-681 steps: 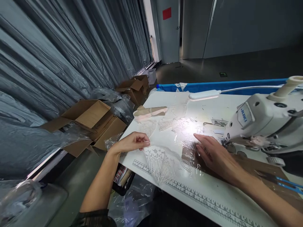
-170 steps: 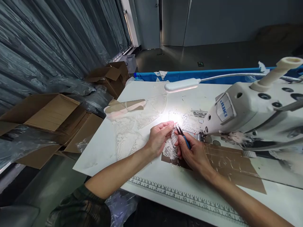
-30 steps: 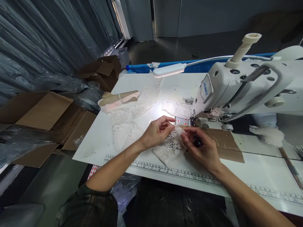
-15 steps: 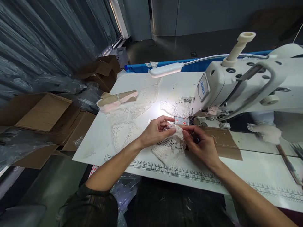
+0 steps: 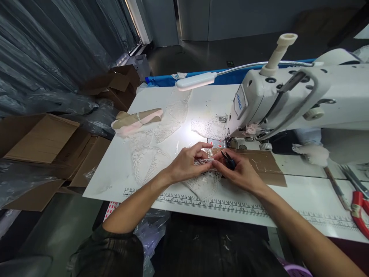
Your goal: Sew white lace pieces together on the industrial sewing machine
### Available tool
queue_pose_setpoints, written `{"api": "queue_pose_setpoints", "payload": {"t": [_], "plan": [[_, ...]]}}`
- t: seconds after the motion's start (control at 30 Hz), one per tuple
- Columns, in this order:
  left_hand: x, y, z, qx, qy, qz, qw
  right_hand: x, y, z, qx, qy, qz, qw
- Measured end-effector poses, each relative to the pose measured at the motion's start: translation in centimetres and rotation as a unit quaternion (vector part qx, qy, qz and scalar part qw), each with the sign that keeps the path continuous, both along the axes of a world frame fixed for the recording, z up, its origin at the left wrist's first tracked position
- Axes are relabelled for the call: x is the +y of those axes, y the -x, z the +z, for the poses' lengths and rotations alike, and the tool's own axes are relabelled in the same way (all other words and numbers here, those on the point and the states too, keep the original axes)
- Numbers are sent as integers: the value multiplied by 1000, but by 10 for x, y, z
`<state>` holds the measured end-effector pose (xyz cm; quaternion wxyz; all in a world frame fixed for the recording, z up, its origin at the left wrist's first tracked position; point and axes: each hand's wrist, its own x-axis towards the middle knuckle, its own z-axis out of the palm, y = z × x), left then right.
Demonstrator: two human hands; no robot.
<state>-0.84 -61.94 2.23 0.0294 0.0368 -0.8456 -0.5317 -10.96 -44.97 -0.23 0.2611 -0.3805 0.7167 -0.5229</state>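
My left hand (image 5: pixel 188 164) is closed, pinching the edge of a white lace piece (image 5: pixel 203 187) between thumb and fingers. Close against it, my right hand (image 5: pixel 240 169) pinches the same edge with thumb and forefinger. Black thread snips (image 5: pixel 229 161) are tucked in the right hand, blades pointing up and left. The lace hangs below both hands onto the table beside the printed ruler (image 5: pixel 184 201). Just beyond the fingers stands the white sewing machine (image 5: pixel 259 96), with another lace piece (image 5: pixel 206 129) lying left of its needle area. Fingers partly hide the pinched edge.
More lace (image 5: pixel 147 161) and a rolled brown-and-pink bundle (image 5: pixel 138 120) lie on the left of the white table (image 5: pixel 109 177). A lamp (image 5: pixel 196 81) shines over it. Brown card (image 5: pixel 265 167), red-handled scissors (image 5: pixel 357 207) and a thin tool (image 5: pixel 337 188) lie right. Cardboard boxes (image 5: pixel 43 136) stand left.
The lace edge has been folded down lower between my hands, which have come closer together. The snips now show plainly in my right hand. The view has shifted slightly right.
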Motion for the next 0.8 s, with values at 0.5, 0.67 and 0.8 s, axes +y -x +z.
{"api": "queue_pose_setpoints", "payload": {"t": [0.5, 0.67, 0.8], "plan": [[-2, 4, 4, -82, -212, -24, 973, 3, -5, 6, -65, 31, 5, 997], [-6, 3, 11, -110, -174, -70, 976, 11, 4, 9, 86, 29, 14, 996], [-6, 4, 10, -119, -138, -84, 980, 11, 7, 5, 148, 38, 58, 987]]}}
